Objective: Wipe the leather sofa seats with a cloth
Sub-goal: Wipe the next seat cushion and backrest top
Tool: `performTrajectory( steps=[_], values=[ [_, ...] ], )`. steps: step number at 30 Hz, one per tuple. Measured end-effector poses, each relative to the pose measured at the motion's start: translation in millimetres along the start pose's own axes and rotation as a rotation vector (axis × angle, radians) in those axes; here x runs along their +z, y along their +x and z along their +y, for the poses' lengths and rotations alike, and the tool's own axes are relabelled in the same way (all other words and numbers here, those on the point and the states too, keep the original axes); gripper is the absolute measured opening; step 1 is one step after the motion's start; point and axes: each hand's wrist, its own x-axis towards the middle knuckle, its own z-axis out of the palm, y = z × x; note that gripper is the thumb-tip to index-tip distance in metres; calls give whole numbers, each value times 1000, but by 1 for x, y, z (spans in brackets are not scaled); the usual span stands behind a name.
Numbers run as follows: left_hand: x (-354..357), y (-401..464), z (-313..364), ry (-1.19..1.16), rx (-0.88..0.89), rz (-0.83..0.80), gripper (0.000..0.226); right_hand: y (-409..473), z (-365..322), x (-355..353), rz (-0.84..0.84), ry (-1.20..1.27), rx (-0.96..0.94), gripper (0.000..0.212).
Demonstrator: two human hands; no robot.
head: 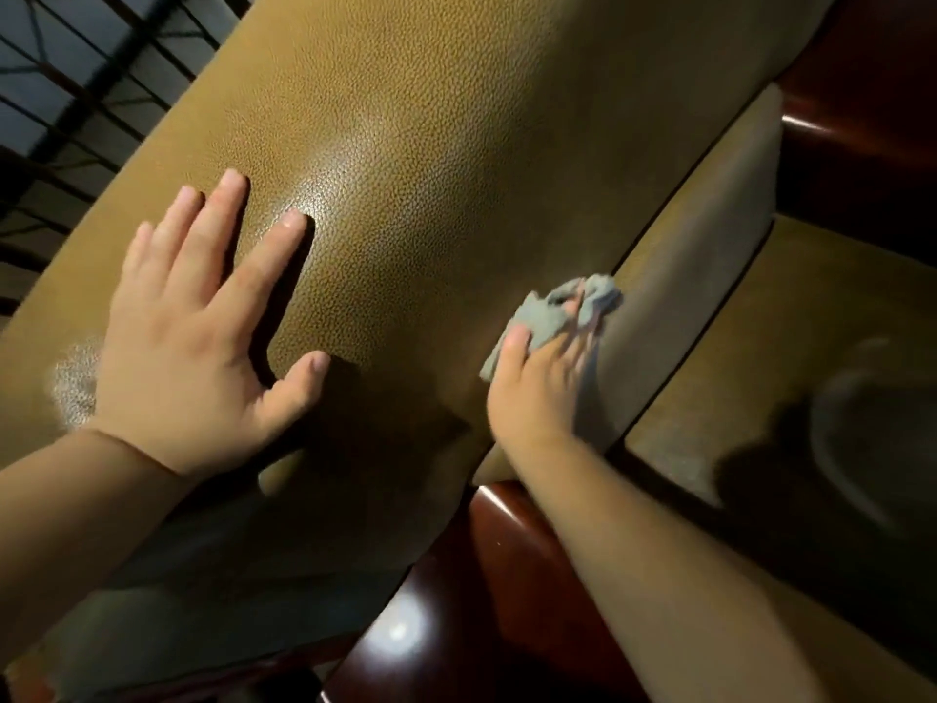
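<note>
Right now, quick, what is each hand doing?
Left hand: open, fingers straight, flat on the cushion.
Right hand: on the cloth, pressing it to the cushion's edge; blurred, so the grip cannot be told.

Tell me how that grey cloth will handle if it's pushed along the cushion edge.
Probably floppy: the cloth is crumpled and drapes under the right hand. Likely light. It may bunch rather than slide flat on the pebbled leather cushion.
</note>
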Motion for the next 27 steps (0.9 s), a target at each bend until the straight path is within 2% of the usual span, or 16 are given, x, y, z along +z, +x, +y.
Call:
performTrajectory(
  steps=[3, 5, 6, 10, 12, 13, 15, 18, 22, 24, 25, 27],
  values=[
    [-1, -1, 2, 47, -1, 1, 84, -86, 14, 29, -107, -127, -152, 88],
    [-2, 1, 2, 60, -1, -1, 84, -95, 11, 29, -179, -162, -169, 90],
    [-2, 0, 2, 63, -12, -3, 84, -88, 9, 25, -169, -154, -179, 91],
    [-1, -3, 2, 71, -14, 5, 80, -19, -11, -3, 50, 60, -178, 87],
    [0, -2, 1, 67, 3, 2, 77, -16, -32, -1, 91, 208, -107, 83],
    [-1, -2, 0, 63, 2, 5, 76, -30, -42, 7, 97, 245, -138, 83],
    [-2, -2, -1, 57, -5, 11, 75, -92, -56, 31, 89, 241, -339, 84],
    [-4, -4, 2, 55, -13, -8, 73, -197, -44, 69, -74, 129, -684, 79],
    [-6, -7, 1, 44, -25, -22, 73, -188, -18, 81, -18, -92, -833, 82],
    [-7, -5, 1, 27, -26, -37, 73, -150, -34, 68, 179, -155, -753, 78],
    [-11, -3, 2, 11, -39, -49, 72, -128, -51, 58, 235, -55, -614, 78],
    [-22, -5, 0, -69, -82, -84, 68, -98, -90, 36, 224, 300, -245, 80]
  ],
)
